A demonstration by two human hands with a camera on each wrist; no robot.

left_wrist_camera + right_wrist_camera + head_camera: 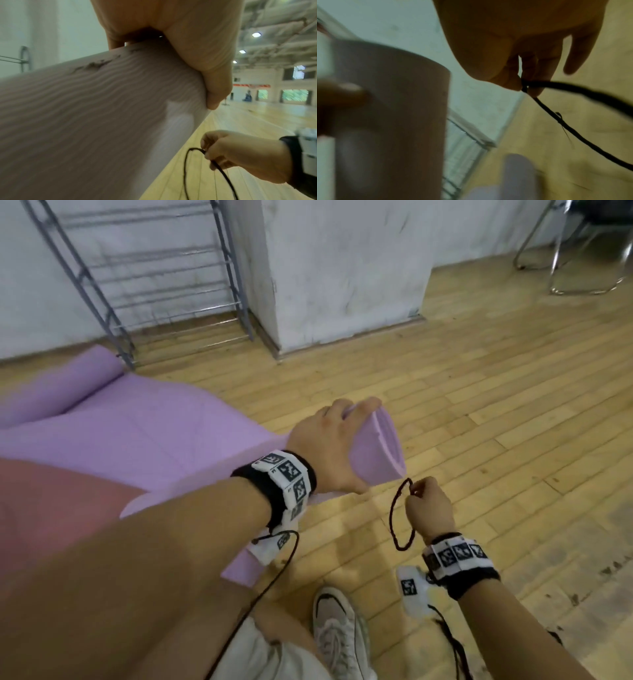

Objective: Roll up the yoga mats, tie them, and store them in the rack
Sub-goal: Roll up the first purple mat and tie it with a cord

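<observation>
The left hand (329, 446) has its grip wrapped round the rolled purple mat (373, 453), whose long axis runs near-left to far-right, open end tilted up and rightward above the floor (479, 405). The right hand (428, 508) pinches a black cord loop (397, 518) just below that end.

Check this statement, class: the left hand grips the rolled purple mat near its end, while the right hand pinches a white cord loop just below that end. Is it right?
One detail is wrong: the cord loop is black, not white, as the head view shows. The rest stands: the left hand grips the rolled purple mat near its end, and the right hand pinches the loop just below it.
</observation>
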